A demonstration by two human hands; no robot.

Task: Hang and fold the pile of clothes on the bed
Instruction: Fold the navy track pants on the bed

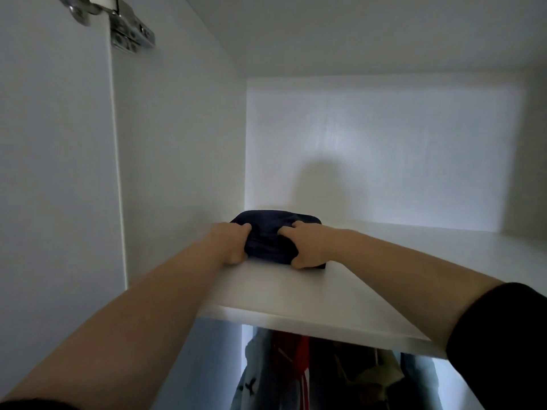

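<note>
A folded dark navy garment (270, 236) lies on the white upper shelf (340, 291) of a wardrobe, close to the left wall. My left hand (229, 244) grips its left side with curled fingers on top and the thumb at the front edge. My right hand (305, 247) grips its right side the same way. Both arms reach up and forward from the bottom corners of the view. The far part of the garment is partly hidden behind my hands.
The shelf is bounded by a white side wall (177, 143), back panel (384, 149) and top. A metal door hinge (124, 25) sits at the upper left. Below the shelf's front edge hang several clothes (319, 374), red, dark and light-coloured.
</note>
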